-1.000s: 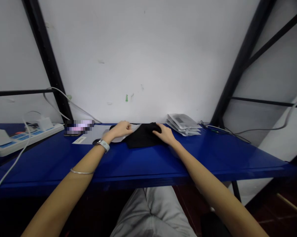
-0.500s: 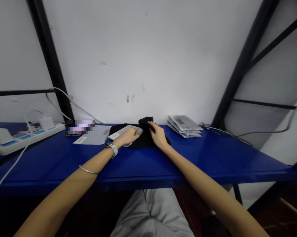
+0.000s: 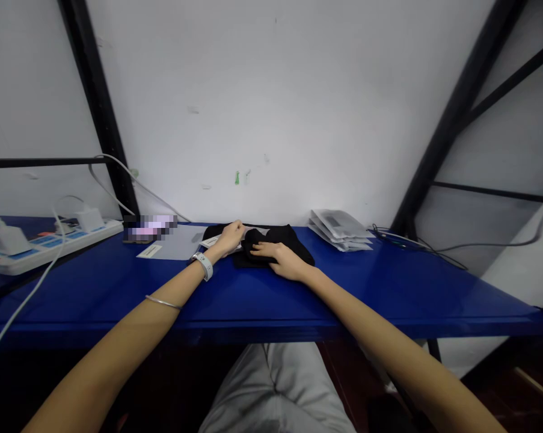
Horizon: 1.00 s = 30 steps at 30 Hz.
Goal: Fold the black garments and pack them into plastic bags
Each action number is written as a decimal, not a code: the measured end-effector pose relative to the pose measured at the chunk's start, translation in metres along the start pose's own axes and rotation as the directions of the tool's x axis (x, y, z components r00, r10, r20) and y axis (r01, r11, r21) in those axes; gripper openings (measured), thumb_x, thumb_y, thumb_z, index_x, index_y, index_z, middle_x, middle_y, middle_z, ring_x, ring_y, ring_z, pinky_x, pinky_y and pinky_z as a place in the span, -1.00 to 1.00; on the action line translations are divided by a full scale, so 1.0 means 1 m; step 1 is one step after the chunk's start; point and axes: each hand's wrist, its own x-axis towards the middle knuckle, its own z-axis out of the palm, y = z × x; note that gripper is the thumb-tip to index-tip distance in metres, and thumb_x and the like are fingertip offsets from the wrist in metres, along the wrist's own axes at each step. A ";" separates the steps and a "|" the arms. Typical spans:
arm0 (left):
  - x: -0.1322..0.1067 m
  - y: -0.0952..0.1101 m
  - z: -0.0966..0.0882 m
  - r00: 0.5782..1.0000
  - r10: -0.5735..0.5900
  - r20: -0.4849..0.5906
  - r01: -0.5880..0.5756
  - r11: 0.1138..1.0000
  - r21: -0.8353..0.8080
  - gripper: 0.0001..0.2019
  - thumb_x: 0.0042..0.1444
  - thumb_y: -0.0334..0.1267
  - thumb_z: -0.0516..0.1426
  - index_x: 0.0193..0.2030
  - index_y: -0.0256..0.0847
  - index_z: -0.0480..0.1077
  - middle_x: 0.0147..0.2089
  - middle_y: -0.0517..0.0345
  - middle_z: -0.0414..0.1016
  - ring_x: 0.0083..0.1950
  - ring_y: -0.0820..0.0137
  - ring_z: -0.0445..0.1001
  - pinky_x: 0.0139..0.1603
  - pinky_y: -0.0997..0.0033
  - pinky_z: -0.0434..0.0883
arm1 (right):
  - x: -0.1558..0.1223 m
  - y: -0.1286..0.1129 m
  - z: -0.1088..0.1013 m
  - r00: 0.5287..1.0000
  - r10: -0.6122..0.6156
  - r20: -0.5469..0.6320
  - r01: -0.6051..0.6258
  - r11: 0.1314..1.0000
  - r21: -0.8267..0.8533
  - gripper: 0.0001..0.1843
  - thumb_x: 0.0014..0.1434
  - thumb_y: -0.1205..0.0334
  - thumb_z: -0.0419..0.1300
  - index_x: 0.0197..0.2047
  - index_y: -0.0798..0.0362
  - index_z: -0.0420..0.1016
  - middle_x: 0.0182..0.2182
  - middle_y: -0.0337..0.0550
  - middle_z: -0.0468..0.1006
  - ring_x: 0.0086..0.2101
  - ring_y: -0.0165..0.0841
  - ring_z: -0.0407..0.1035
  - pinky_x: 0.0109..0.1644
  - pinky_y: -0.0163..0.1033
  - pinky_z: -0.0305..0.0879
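Observation:
My left hand (image 3: 230, 239) is closed on the edge of a frosted plastic bag (image 3: 211, 241) that has a white label. The bag lies on a larger piece of black cloth (image 3: 294, 238) on the blue table. My right hand (image 3: 285, 261) grips a small black cloth bundle (image 3: 253, 238) at the bag's right side, its fingers stretched across the top. Whether the bundle is inside the bag's mouth I cannot tell, as the hands cover that spot.
Left of the black cloth lies another frosted bag (image 3: 174, 243), beside a phone (image 3: 150, 228). A power strip (image 3: 46, 246) with plugs and cables occupies the left end. Stacked grey-white packets (image 3: 341, 230) stand to the right, near loose cables (image 3: 397, 239). A wall closes the back.
My right hand has come left and down with the black bundle, its fingers now lying across it. The left hand has shifted slightly left and away from me, still at the bag.

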 end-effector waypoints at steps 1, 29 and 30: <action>-0.001 0.000 0.000 0.998 0.031 0.046 -0.031 0.999 -0.010 -0.82 0.15 -0.28 -0.05 -0.47 -0.17 0.16 -0.45 0.24 0.30 -0.38 0.44 0.27 -0.35 0.48 0.21 | 0.004 0.001 0.000 1.000 0.003 0.006 -0.003 1.000 -0.028 -0.30 -0.02 0.60 0.02 0.19 0.01 0.37 0.22 -0.10 0.30 0.25 -0.26 0.08 0.30 -0.02 0.06; 0.000 0.009 -0.010 0.902 0.329 0.279 -0.423 0.803 0.421 -0.84 0.05 -0.38 0.00 -0.52 -0.15 0.13 -0.39 0.11 0.30 -0.31 0.32 0.32 -0.23 0.32 0.26 | 0.040 0.026 -0.011 0.949 0.314 0.030 -0.313 0.949 -0.047 -0.49 0.06 0.20 0.28 0.12 -0.04 0.41 0.04 -0.08 0.49 0.02 -0.19 0.36 0.10 -0.12 0.24; -0.001 0.010 -0.011 0.894 0.317 0.316 -0.433 0.788 0.437 -0.84 0.04 -0.37 0.02 -0.53 -0.15 0.13 -0.40 0.11 0.30 -0.31 0.31 0.32 -0.24 0.31 0.27 | 0.039 0.026 -0.008 0.942 0.336 0.018 -0.333 0.939 -0.091 -0.56 0.11 0.20 0.24 0.09 -0.04 0.43 0.02 -0.09 0.50 0.01 -0.20 0.37 0.08 -0.14 0.24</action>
